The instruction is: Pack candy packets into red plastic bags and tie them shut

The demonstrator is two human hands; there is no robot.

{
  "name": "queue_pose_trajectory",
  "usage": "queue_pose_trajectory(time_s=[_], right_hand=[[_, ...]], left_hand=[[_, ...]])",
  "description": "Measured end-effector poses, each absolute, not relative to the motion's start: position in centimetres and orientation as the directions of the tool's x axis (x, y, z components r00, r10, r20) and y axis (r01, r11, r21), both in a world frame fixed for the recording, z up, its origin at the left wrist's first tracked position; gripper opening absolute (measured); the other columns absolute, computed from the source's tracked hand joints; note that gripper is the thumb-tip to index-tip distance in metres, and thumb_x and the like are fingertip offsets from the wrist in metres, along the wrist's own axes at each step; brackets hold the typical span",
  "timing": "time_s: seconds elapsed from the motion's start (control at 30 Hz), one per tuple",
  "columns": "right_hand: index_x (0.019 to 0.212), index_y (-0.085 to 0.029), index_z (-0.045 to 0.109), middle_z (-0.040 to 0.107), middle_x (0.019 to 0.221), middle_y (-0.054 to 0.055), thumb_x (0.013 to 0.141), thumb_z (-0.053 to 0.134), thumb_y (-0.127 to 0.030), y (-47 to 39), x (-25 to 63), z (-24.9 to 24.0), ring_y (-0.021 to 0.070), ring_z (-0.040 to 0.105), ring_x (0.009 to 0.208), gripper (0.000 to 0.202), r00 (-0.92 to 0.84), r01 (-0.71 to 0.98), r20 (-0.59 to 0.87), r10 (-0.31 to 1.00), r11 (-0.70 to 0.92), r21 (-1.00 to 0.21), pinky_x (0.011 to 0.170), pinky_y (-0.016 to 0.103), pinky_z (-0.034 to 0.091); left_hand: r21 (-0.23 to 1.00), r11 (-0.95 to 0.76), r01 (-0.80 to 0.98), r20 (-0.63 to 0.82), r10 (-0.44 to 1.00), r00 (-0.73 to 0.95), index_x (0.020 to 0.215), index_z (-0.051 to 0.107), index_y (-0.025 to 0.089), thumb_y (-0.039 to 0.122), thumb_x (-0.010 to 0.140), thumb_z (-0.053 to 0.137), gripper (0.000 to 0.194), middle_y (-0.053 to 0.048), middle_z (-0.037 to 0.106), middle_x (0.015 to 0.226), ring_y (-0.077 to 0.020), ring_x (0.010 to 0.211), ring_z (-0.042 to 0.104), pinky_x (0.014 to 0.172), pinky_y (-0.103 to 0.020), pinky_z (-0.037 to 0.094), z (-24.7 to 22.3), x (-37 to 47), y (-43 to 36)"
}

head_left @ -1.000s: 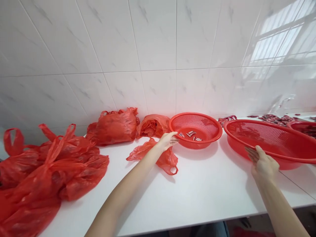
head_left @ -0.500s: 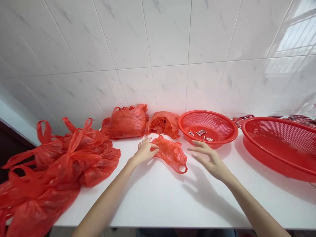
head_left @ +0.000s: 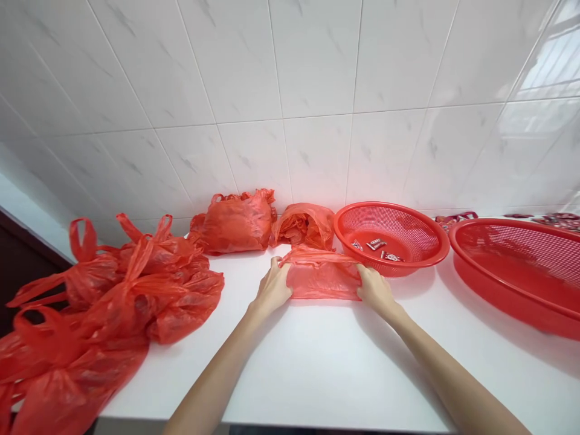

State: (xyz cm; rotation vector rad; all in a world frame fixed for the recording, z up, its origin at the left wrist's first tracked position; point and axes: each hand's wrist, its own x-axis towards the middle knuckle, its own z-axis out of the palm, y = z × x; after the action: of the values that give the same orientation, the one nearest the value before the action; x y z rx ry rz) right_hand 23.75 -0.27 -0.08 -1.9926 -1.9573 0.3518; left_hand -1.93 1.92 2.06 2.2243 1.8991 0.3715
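A thin red plastic bag (head_left: 324, 279) is stretched sideways between my two hands over the white table. My left hand (head_left: 275, 284) is closed on its left side, and my right hand (head_left: 375, 287) grips its right side. The bag looks flat, with its upper edge pulled into a band. Just behind it lies another red bag (head_left: 312, 220) with crumpled red plastic showing in its mouth. To the right of that bag stands a round red colander (head_left: 435, 248) holding a few small wrapped packets (head_left: 390, 257).
Several tied, filled red bags (head_left: 176, 296) are heaped at the left of the white table (head_left: 290, 368). A bulky red bag (head_left: 238, 223) leans by the tiled wall. At the right stands a larger red basket (head_left: 498, 296), with small wrapped packets (head_left: 559, 220) behind it.
My right hand has come left and taken hold of the bag's right side. The bag, crumpled before, is now spread out between both hands. The camera view has shifted slightly left.
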Motion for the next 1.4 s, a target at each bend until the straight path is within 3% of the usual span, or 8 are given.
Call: queue_pose_trajectory(time_s=[0.27,0.4,0.5,0.67,0.83,1.1,1.27,1.4], right_hand=[[0.120,-0.015,0.068,0.069,0.124,0.012,0.064,0.045,0.002,-0.6,23.5,0.6,0.0270,0.063,0.116,0.063,0.027,0.722,0.243,0.970,0.149,-0.675,0.094,0.034,0.048],[0.114,-0.016,0.073,0.075,0.108,0.009,0.071,0.060,-0.020,-1.2,23.2,1.5,0.0277,0.068,0.099,0.045,0.074,0.209,0.218,0.973,0.199,-0.957,0.083,0.036,0.053],[0.104,-0.018,0.077,0.075,0.096,0.008,0.066,0.077,-0.039,-1.9,23.3,2.3,0.0264,0.068,0.087,0.044,0.056,-0.057,0.140,0.989,0.143,-0.988,0.076,0.036,0.053],[0.109,-0.022,0.078,0.069,0.113,0.011,0.069,0.076,-0.031,-2.6,22.9,2.3,0.0291,0.064,0.103,0.041,-0.159,0.438,0.145,0.977,0.201,-0.876,0.089,0.039,0.049],[0.146,-0.013,0.047,0.058,0.129,0.021,0.071,0.076,-0.028,-2.9,22.0,1.5,0.0341,0.062,0.109,0.082,-0.131,0.806,-0.106,0.986,0.044,-0.590,0.085,0.039,0.049],[0.154,-0.010,0.033,0.054,0.137,0.025,0.064,0.083,-0.028,-2.5,23.2,1.7,0.0358,0.063,0.111,0.104,-0.055,0.844,-0.200,0.978,-0.061,-0.533,0.083,0.040,0.050],[0.146,-0.017,0.051,0.058,0.139,0.018,0.069,0.078,-0.029,-2.2,24.1,1.9,0.0347,0.057,0.126,0.082,-0.053,0.744,-0.040,0.998,0.012,-0.669,0.097,0.041,0.048],[0.127,-0.014,0.068,0.063,0.136,0.018,0.068,0.080,-0.040,-1.8,23.8,2.0,0.0361,0.056,0.129,0.065,0.043,0.499,-0.005,0.999,-0.026,-0.866,0.106,0.043,0.044]], left_hand=[[0.310,-0.044,0.950,0.286,0.957,-0.049,0.088,0.065,0.020,0.035,0.092,0.056,0.018,-0.009,0.069,0.094,-0.0267,0.092,0.067,0.079,-0.033,0.049,2.9,-2.0,2.1],[0.272,-0.071,0.960,0.248,0.969,0.002,0.082,0.060,0.020,0.015,0.078,0.064,0.008,-0.007,0.068,0.089,-0.0262,0.090,0.065,0.078,-0.033,0.047,2.8,-2.3,1.9],[0.367,-0.094,0.925,0.192,0.981,0.023,0.086,0.059,0.019,0.006,0.072,0.060,0.019,-0.008,0.066,0.089,-0.0262,0.090,0.063,0.076,-0.033,0.047,2.4,-2.6,1.8],[0.547,-0.168,0.820,0.225,0.973,0.049,0.114,0.056,0.017,-0.001,0.067,0.059,0.051,-0.010,0.065,0.112,-0.0251,0.106,0.063,0.090,-0.035,0.051,1.9,-3.5,2.2],[0.587,-0.227,0.777,0.166,0.973,0.159,0.115,0.060,0.016,-0.001,0.059,0.058,0.058,-0.009,0.061,0.117,-0.0239,0.109,0.062,0.097,-0.035,0.051,1.6,-3.7,2.1],[0.620,-0.282,0.732,-0.036,0.922,0.385,0.127,0.064,0.022,0.018,0.064,0.068,0.063,-0.010,0.059,0.130,-0.0306,0.121,0.059,0.104,-0.043,0.050,2.7,-4.6,1.2],[0.596,-0.371,0.712,0.119,0.918,0.379,0.133,0.065,0.028,0.026,0.074,0.070,0.059,-0.011,0.030,0.161,-0.0368,0.149,0.031,0.120,-0.053,0.032,2.5,-4.6,1.2],[0.570,-0.452,0.686,0.287,0.892,0.349,0.120,0.073,0.025,0.022,0.084,0.060,0.039,-0.011,0.043,0.152,-0.0316,0.143,0.043,0.119,-0.049,0.037,1.0,-3.8,1.6]])
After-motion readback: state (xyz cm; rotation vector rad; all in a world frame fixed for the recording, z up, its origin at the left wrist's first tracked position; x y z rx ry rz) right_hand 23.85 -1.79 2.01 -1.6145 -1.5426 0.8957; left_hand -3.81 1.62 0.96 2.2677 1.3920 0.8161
